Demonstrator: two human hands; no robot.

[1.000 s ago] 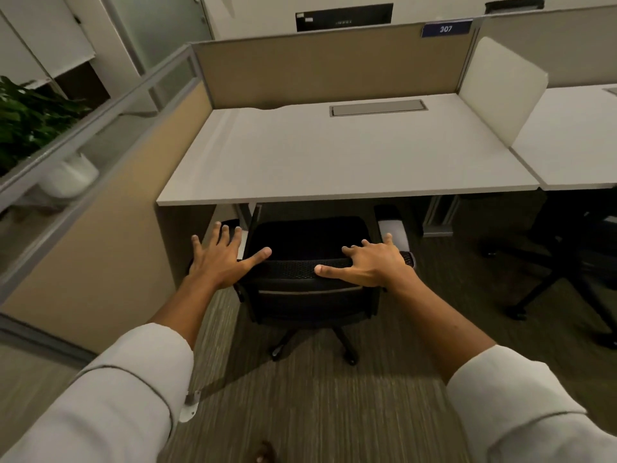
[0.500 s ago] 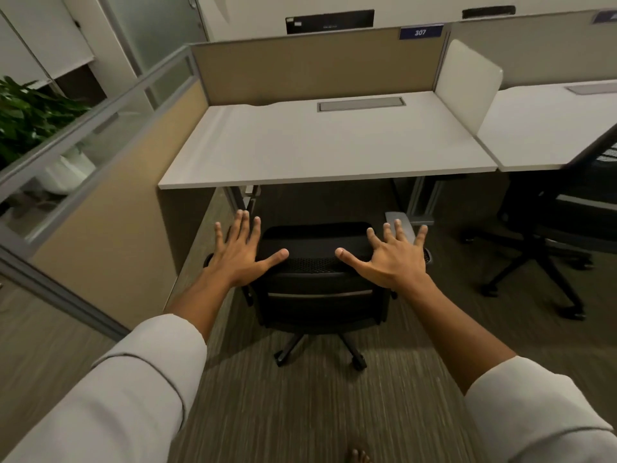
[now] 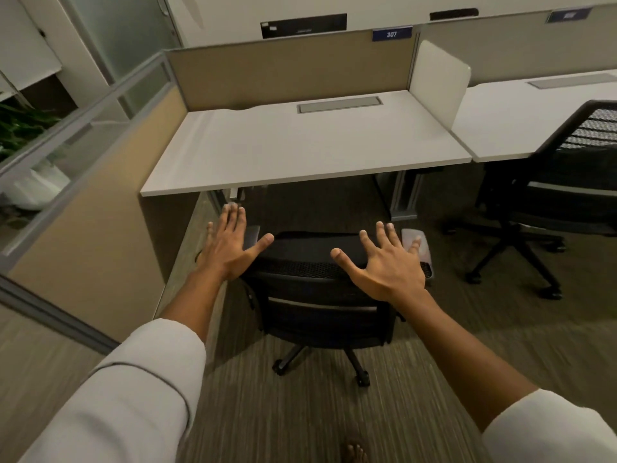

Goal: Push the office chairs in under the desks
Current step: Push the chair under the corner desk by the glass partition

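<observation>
A black mesh office chair [image 3: 320, 309] stands in front of the white desk [image 3: 300, 155], backrest towards me, seat near the desk's front edge. My left hand [image 3: 230, 248] is at the top left corner of the backrest, fingers spread and holding nothing. My right hand [image 3: 387, 265] is spread over the top right corner, also holding nothing. Whether the palms touch the backrest I cannot tell. A second black chair [image 3: 564, 185] stands out from the neighbouring desk [image 3: 521, 118] on the right, turned sideways.
A tan partition [image 3: 96, 228] with a glass top walls the left side. A white divider [image 3: 440, 75] separates the two desks. Desk legs [image 3: 404, 198] stand between the chairs. Carpet lies underfoot, and a bare foot [image 3: 355, 452] shows at the bottom edge.
Both hands went from resting on the backrest top to open with fingers spread. The view drew back and turned right, bringing the second chair into sight.
</observation>
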